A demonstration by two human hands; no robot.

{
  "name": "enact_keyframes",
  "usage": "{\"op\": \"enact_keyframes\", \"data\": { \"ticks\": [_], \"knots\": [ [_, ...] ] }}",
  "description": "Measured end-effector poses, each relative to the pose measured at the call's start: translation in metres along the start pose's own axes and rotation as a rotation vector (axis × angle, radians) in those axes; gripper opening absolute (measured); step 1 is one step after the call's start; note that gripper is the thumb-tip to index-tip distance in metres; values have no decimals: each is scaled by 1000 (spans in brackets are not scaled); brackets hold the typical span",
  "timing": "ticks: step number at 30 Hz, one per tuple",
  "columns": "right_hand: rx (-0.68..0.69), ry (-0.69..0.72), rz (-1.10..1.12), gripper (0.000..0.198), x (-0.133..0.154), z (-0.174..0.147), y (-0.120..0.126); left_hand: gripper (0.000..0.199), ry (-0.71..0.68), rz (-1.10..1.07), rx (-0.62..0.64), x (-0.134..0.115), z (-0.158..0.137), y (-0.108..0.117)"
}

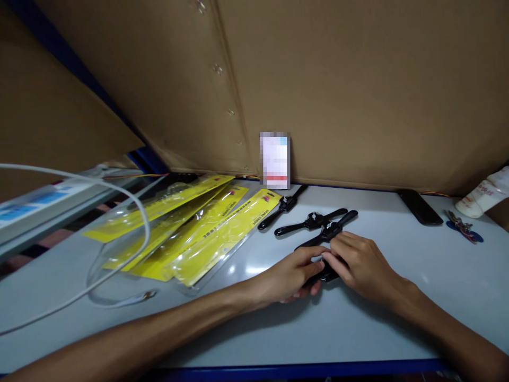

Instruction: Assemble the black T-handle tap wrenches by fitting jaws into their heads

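Note:
Both my hands rest on a black spokeshave-like tool (326, 232) lying on the grey table (358, 329). My left hand (292, 276) grips its near end from the left, fingers curled around it. My right hand (360, 262) covers the tool's middle from the right, fingertips meeting the left hand's. Two more black tools of the same kind lie just behind: one (310, 222) parallel to it and one (283, 206) further left.
Several yellow plastic blister packs (191, 228) are fanned out at the left. A white cable (119, 254) loops over them. Cardboard walls (338, 85) close the back. A dark phone (420, 207), keys (463, 228) and a white bottle (483, 193) lie at the right.

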State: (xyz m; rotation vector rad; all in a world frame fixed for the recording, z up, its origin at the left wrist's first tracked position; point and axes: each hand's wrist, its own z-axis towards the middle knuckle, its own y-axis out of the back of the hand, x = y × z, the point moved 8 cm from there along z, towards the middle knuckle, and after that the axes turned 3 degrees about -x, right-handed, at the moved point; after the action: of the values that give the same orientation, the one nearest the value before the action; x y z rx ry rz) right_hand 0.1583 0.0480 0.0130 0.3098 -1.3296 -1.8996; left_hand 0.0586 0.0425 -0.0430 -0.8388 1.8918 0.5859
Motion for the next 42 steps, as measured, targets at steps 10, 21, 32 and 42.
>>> {"op": "enact_keyframes", "data": {
  "ticks": [10,21,32,42],
  "knots": [
    [162,-121,308,4,-12,2,15,44,8,4,14,0,0,0],
    [184,-31,269,21,-11,-1,12,43,11,-46,13,-3,-1,0],
    [120,-20,129,35,-5,-2,0,27,-4,-10,32,-5,-1,-2],
    [61,-1,70,31,-8,-2,11,37,10,-24,4,-3,0,1]
  ]
}}
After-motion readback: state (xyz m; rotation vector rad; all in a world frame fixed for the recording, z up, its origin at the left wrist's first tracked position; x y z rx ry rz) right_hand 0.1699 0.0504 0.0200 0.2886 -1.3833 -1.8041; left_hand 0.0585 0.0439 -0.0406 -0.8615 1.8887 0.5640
